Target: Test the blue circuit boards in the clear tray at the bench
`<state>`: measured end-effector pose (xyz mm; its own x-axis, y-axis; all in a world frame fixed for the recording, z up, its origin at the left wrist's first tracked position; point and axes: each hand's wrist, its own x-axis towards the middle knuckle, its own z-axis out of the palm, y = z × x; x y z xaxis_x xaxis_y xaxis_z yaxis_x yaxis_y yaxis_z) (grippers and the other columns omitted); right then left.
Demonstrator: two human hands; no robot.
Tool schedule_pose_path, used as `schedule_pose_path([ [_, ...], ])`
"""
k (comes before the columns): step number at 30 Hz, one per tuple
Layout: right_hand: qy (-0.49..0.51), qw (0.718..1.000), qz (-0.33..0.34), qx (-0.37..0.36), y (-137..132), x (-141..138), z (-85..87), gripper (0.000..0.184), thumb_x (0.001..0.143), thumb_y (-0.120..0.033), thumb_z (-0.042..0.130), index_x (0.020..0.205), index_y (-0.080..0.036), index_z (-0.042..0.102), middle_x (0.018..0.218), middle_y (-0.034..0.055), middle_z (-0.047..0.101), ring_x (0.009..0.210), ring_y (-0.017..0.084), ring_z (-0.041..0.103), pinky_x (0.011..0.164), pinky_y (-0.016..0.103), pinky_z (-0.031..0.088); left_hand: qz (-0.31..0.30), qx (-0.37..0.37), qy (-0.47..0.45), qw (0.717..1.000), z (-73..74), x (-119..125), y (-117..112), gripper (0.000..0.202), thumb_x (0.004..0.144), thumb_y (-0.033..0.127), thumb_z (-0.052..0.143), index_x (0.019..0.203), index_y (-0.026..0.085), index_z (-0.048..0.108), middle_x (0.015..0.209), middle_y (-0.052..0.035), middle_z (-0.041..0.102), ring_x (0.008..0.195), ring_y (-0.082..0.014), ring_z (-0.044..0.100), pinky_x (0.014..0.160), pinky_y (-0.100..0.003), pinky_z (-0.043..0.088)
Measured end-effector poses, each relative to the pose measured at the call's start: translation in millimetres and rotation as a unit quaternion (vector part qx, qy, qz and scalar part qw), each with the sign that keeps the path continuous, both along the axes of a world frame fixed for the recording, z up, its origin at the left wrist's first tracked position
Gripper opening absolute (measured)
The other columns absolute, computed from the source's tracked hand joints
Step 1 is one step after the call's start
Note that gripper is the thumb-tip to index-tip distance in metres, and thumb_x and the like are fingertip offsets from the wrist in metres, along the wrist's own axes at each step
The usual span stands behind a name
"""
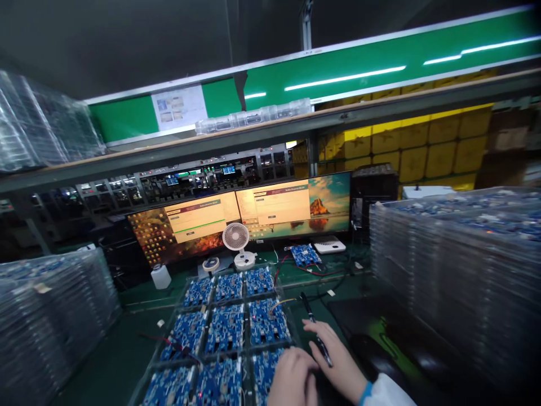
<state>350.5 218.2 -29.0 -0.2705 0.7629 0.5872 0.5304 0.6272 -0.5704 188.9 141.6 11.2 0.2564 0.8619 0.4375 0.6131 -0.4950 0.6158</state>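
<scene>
Right hand (340, 369) grip pinches pen (310, 316) just right of the tray (245, 301), clear of its boards (224, 327); left hand (291, 379) at tray's near edge, grip unclear.

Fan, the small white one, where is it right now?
In the head view, the fan stands left of centre, in front of the seam between the two monitors, just behind the tray of blue circuit boards.

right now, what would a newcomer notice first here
The blue circuit boards laid out in a grid fill the centre foreground, with the right hand holding a black pen beside them. Behind glow two monitors with a small white fan in front.
</scene>
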Motion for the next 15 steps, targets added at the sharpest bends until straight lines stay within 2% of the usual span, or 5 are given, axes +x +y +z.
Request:
schedule_pose_path([
  [4, 0.013, 0.999, 0.007, -0.029, 1, 1, -0.1, 0.030, 0.090, -0.029, 0.041, 0.110, -0.022, 0.062, 0.119, 0.0112, 0.065, 0.116, 0.023, 0.060, 0.102, 0.046, 0.050, 0.101, -0.016, -0.001, 0.995, 39.4, -31, 30, 0.029, 0.092, 0.018, 0.037, 0.108, 0.019, 0.061, 0.112, -0.0098, 0.064, 0.109, -0.0213, 0.060, 0.101, -0.041, 0.048],
  [6, 0.019, 0.999, 0.011, -0.044, 2, 2, 0.0, 0.030, 0.089, -0.030, 0.042, 0.112, -0.023, 0.061, 0.121, 0.0104, 0.064, 0.117, 0.023, 0.058, 0.103, 0.046, 0.048, 0.154, -0.008, 0.023, 0.988, 50.0, -48, 50, 0.030, 0.094, 0.019, 0.036, 0.110, 0.017, 0.061, 0.113, -0.0111, 0.065, 0.112, -0.0220, 0.060, 0.104, -0.042, 0.047],
  [8, 0.026, 0.998, 0.016, -0.058, 2, 3, -0.1, 0.031, 0.089, -0.031, 0.041, 0.114, -0.023, 0.060, 0.122, 0.0105, 0.063, 0.118, 0.023, 0.058, 0.104, 0.046, 0.048, 0.187, -0.014, 0.062, 0.980, 51.6, -61, 69, 0.031, 0.092, 0.017, 0.038, 0.111, 0.012, 0.062, 0.114, -0.0138, 0.066, 0.113, -0.0231, 0.060, 0.106, -0.040, 0.045],
  [10, 0.033, 0.997, 0.018, -0.069, 4, 4, -0.6, 0.033, 0.089, -0.031, 0.041, 0.115, -0.022, 0.059, 0.123, 0.0110, 0.062, 0.118, 0.023, 0.058, 0.104, 0.046, 0.048, 0.202, -0.040, 0.097, 0.974, 47.0, -67, 85, 0.033, 0.091, 0.015, 0.039, 0.113, 0.008, 0.063, 0.115, -0.0154, 0.068, 0.113, -0.0240, 0.061, 0.105, -0.038, 0.045],
  [15, 0.044, 0.995, 0.020, -0.082, 6, 4, -2.3, 0.034, 0.089, -0.032, 0.041, 0.117, -0.020, 0.057, 0.122, 0.0114, 0.062, 0.113, 0.022, 0.060, 0.102, 0.044, 0.049, 0.187, -0.101, 0.150, 0.966, 31.6, -61, 103, 0.034, 0.090, 0.015, 0.042, 0.114, 0.010, 0.065, 0.115, -0.0127, 0.071, 0.110, -0.0211, 0.065, 0.101, -0.031, 0.046],
])
